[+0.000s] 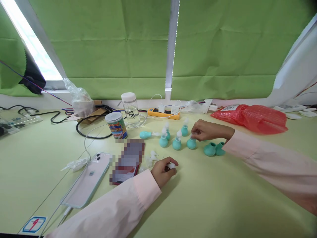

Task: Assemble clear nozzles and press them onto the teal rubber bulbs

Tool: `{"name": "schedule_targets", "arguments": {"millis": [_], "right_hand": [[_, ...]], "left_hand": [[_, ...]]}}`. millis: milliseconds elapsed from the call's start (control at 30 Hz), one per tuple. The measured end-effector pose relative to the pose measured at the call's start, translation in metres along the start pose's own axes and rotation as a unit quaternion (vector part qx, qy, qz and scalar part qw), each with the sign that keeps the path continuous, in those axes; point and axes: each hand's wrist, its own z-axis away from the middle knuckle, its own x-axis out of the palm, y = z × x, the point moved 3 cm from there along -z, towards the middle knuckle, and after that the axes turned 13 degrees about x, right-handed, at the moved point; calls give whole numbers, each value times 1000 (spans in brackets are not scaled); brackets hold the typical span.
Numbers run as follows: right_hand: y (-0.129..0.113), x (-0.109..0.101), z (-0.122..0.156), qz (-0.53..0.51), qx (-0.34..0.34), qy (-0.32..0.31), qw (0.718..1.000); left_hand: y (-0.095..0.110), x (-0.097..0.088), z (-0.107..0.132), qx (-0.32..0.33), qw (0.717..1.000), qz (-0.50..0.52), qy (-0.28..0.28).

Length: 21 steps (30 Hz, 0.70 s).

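My right hand point(202, 130) pinches a small clear tip at the mouth of an upright teal rubber bulb point(191, 143). My left hand point(164, 172) is curled round a small white plastic tip point(170, 166) above the table. Several teal bulbs with pale tips in their necks stand left of my right hand, among them a fitted bulb point(176, 143). Another bulb with a tip point(145, 134) lies on its side. To the right, two teal bulbs point(210, 149) have open mouths and no tips. Loose white tips point(153, 155) lie beside my left hand.
A phone point(128, 158) and a pale phone point(90, 178) with a cable lie at left. Behind them stand a printed can point(116, 126) and a lidded jar point(131, 110). An orange power strip point(163, 114) and a red plastic bag point(257, 119) lie along the back.
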Motion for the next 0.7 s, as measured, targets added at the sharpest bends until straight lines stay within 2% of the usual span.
{"name": "schedule_targets", "arguments": {"millis": [133,267,400,467,500,567,633,700], "right_hand": [[-1,5,5,-30,22,2,999],[4,15,12,-52,60,62,995],[0,13,39,-71,71,160,982],[-10,12,58,-161,71,156,972],[-16,13,66,-243,69,137,958],[-32,23,77,-406,46,82,909],[-48,43,79,-509,21,21,860],[-56,68,74,-571,32,46,819]], "left_hand": [[1,0,1,-2,1000,4,-1],[0,-2,0,32,998,28,36],[-1,-6,-2,45,989,109,93],[2,-8,-2,53,980,156,109],[4,-9,-2,60,976,177,113],[9,-9,-2,67,967,217,112],[13,-7,-1,63,960,251,103],[15,-4,0,51,957,270,91]]}}
